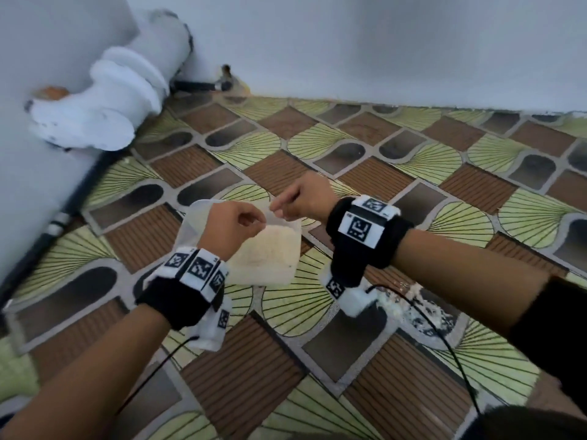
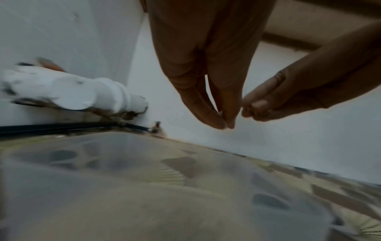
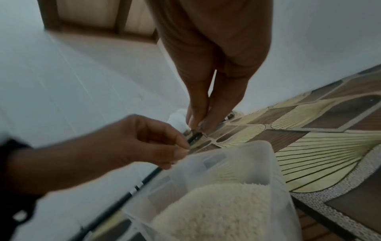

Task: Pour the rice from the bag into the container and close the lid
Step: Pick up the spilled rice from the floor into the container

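Your left hand (image 1: 233, 228) and right hand (image 1: 306, 201) both pinch the clear bag (image 1: 276, 219) over the rice container (image 1: 270, 249).

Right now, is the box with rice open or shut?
Open. The clear container has no lid on top, and the rice inside shows uncovered.

Dim flat light, blurred wrist views

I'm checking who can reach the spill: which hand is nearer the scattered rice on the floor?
Right. The right hand pinches above the container, with the scattered rice on its side; the left hand is across the container.
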### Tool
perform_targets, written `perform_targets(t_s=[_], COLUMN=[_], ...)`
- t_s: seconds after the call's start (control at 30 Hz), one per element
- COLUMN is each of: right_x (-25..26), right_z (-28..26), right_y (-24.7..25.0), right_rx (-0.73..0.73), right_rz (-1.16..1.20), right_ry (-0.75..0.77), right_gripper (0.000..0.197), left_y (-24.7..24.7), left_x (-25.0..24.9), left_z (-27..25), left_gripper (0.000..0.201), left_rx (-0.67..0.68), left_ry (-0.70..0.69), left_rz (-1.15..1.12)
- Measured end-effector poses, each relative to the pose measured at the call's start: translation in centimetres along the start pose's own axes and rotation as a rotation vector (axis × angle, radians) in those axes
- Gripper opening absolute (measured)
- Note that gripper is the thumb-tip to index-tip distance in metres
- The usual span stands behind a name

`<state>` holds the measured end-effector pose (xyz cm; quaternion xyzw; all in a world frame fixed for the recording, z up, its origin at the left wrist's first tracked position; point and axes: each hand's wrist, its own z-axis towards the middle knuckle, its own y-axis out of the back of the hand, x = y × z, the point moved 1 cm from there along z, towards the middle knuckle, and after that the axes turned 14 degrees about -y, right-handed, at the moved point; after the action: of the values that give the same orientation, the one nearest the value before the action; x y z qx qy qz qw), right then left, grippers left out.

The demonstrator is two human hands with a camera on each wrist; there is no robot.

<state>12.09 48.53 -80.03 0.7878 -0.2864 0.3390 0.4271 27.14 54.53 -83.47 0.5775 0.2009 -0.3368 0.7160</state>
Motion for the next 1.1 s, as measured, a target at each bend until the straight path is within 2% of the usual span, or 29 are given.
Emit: perform_targets(t_s=[0.07, 0.17, 0.33, 0.43, 0.53, 0.67, 0.77, 0.9, 1.0, 1.1], right_x=[0.0, -1.3, -3.0, -3.2, -3.2, -2.9, -2.9, -5.9, -11.2, -17.4], right_z=[1.5, 2.9, 2.3, 2.3, 2.5, 2.1, 1.5, -0.6, -3.2, -6.1], right_y=[-2.0, -4.2, -5.0, -4.8, -4.5, -3.5, -1.2, 4.7, 8.0, 8.7], right_rx=[-0.011, -0.024, 0.029, 0.022, -0.035, -0.050, -0.058, -0.072, -0.179, -0.262], right_rz=[-0.139, -0.211, -0.410, -0.550, -0.620, -0.662, -0.579, -0.352, -0.221, -0.139], right_ry=[-0.005, -0.004, 0.100, 0.153, 0.179, 0.234, 0.253, 0.140, -0.013, -0.172], right_gripper=[0.014, 0.013, 0.019, 0.029, 0.028, 0.024, 0.023, 0.023, 0.021, 0.018], left_y=[0.7, 0.8, -0.3, -0.5, -0.6, -0.8, -0.8, -2.5, -4.6, -8.2], left_x=[2.0, 4.8, 6.7, 6.7, 6.7, 6.8, 5.6, 2.0, -1.5, -4.3], left_z=[-0.7, -1.9, -3.4, -3.3, -2.8, -3.0, -3.2, -2.7, -1.8, -0.8], left_gripper=[0.006, 0.007, 0.014, 0.013, 0.009, 0.032, 0.035, 0.035, 0.035, 0.032], left_rx=[-0.013, -0.014, 0.022, 0.032, 0.045, -0.009, -0.053, -0.015, 0.053, 0.166], left_ry=[0.051, 0.136, 0.172, 0.153, 0.123, 0.065, -0.064, -0.202, -0.298, -0.406], left_rz=[-0.012, -0.020, 0.011, 0.021, 0.039, 0.140, 0.151, 0.085, -0.023, -0.069])
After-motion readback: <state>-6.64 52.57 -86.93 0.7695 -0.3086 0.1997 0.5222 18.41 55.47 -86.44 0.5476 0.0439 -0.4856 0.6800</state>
